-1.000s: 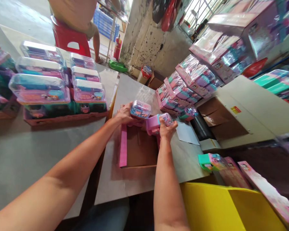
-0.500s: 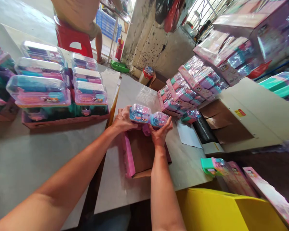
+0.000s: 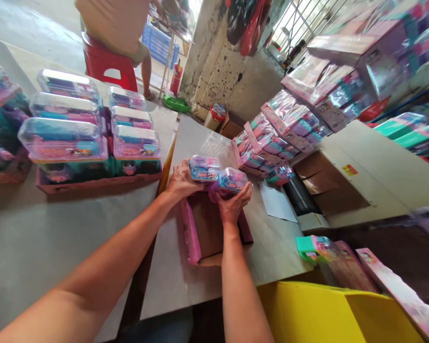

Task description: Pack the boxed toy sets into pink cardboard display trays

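Observation:
My left hand (image 3: 183, 182) is closed around the left side of a clear-lidded plastic case (image 3: 204, 167) with blue and pink contents. A similar case (image 3: 232, 178) stands beside it, gripped by my right hand (image 3: 233, 205) with thumb and fingers at its near side. Both cases are over the far end of an open pink cardboard tray (image 3: 191, 233), whose near part shows its bare brown bottom. Something purple shows below the cases, partly hidden by my right hand. Whether the cases touch the tray bottom I cannot tell.
At left, a filled tray (image 3: 100, 184) holds several larger clear cases. Wrapped packs (image 3: 268, 136) are stacked at the back right, near a beige machine (image 3: 372, 166) with a black roller (image 3: 302, 193). A yellow bin (image 3: 307, 309) is at front right. A person (image 3: 114, 28) sits on a red stool (image 3: 109, 64).
The two cases have shifted slightly left and stand a little further apart. My right hand has moved a bit left and lower. The view has turned slightly.

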### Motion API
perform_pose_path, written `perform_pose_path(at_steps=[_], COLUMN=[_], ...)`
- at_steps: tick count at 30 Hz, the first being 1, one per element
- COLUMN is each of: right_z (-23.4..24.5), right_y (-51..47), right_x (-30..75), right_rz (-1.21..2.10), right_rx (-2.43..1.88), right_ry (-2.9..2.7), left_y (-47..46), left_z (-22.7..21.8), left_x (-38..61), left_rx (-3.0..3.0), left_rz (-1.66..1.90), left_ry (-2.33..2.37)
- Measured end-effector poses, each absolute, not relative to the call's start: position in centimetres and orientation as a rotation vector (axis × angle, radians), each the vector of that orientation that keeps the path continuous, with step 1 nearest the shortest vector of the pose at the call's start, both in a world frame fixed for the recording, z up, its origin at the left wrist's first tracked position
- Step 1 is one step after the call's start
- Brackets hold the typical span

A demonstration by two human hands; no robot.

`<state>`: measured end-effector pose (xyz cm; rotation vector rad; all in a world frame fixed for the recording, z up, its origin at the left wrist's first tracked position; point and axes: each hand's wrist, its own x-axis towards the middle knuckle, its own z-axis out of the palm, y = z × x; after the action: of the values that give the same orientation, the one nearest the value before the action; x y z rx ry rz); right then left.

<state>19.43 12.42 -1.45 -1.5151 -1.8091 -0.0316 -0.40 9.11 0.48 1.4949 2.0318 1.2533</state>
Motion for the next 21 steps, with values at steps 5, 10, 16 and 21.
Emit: perform_pose_path(at_steps=[5, 10, 16, 21], right_z=[-2.1, -0.8, -0.9, -2.3], right_y=[12.0, 12.4, 12.0, 12.8], right_x=[19.1, 19.5, 20.5, 20.2], right_rz=[0.02, -0.136, 0.065, 0.19], right_rx=[-1.513, -1.445, -1.409, -1.329], right_ry=[-1.844, -1.857, -1.85, -1.862], left_y=[8.9, 8.4, 8.6, 8.4], left_z=[1.1, 2.0, 1.9, 2.2], left_x=[-0.8, -0.9, -0.5, -0.4], left_rx=[1.505, 1.521, 1.509, 1.546], left_rz=[1.222, 1.127, 1.125, 1.083], left_ry=[2.04, 2.009, 2.083, 2.11])
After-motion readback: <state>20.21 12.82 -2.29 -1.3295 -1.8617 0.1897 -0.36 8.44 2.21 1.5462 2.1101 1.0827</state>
